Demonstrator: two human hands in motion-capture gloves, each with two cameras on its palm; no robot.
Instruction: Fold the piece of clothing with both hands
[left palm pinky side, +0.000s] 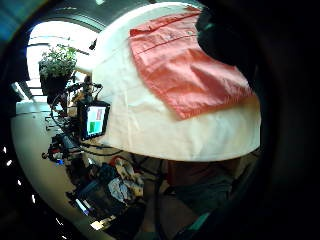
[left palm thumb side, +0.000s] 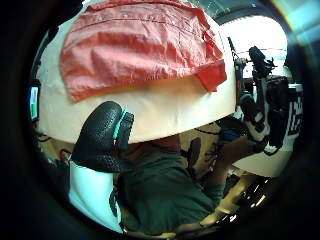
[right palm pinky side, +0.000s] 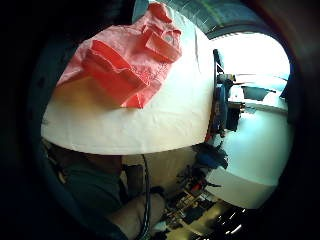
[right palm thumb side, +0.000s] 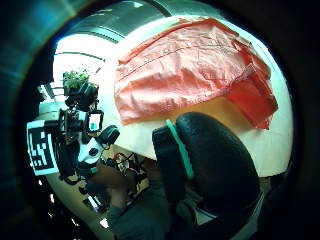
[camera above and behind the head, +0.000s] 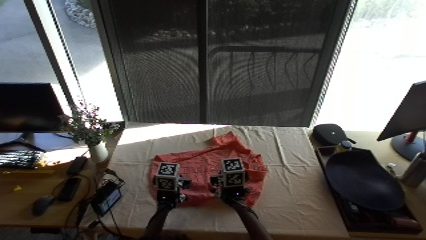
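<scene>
A big window with dark blinds stands behind a table (camera above and behind the head: 293, 165) covered in a pale cloth. In the outside view, a red shirt (camera above and behind the head: 206, 167) lies spread flat on it. The left hand (camera above and behind the head: 168, 192) and the right hand (camera above and behind the head: 229, 190) sit at the shirt's near edge, side by side. I cannot tell from here if their fingers are apart or together.

In the left thumb side view, the shirt (left palm thumb side: 135, 45) lies beyond the palm, and a black thumb (left palm thumb side: 102, 137) hangs free, holding nothing.

In the right thumb side view, the thumb (right palm thumb side: 215, 160) is also free, with the shirt (right palm thumb side: 190, 70) just past it.

I think the fold has not started. Next, the 2 hands need to pinch the near edge.
</scene>
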